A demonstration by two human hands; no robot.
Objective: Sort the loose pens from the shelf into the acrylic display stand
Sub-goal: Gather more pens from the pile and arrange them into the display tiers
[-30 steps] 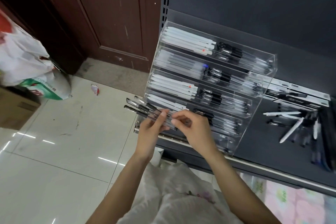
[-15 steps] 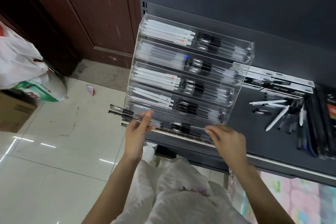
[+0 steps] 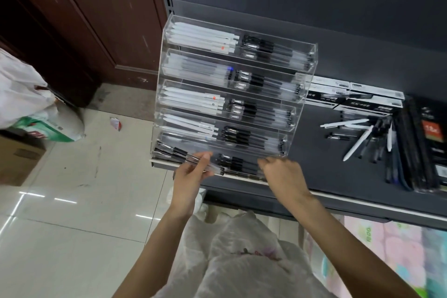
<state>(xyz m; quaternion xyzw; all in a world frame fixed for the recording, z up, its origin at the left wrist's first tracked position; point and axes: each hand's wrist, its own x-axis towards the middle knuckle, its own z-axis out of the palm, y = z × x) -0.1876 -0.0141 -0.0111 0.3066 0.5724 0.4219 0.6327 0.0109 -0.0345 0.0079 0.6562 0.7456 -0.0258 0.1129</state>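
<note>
A clear acrylic display stand (image 3: 312, 60) with several stepped tiers stands on the left end of the dark shelf (image 3: 314, 152). Its tiers hold white pens on the left and black-capped clear pens on the right. My left hand (image 3: 187, 178) grips a bundle of clear pens with black caps (image 3: 180, 155), slanted across the left end of the lowest tier. My right hand (image 3: 284, 178) sits at the right end of that tier, fingers bent against the front lip, with nothing visible in it. Loose white and black pens (image 3: 358, 143) lie scattered on the shelf to the right.
Flat pen boxes (image 3: 350, 98) lie behind the loose pens, and black packs (image 3: 425, 143) stand at the far right. Left of the shelf is tiled floor with a white bag (image 3: 21, 94), a cardboard box (image 3: 19, 159) and a brown door (image 3: 84, 19).
My right hand has left the bundle and moved right along the lowest tier to its right end. My left hand still holds the bundle, now lower against the stand's front.
</note>
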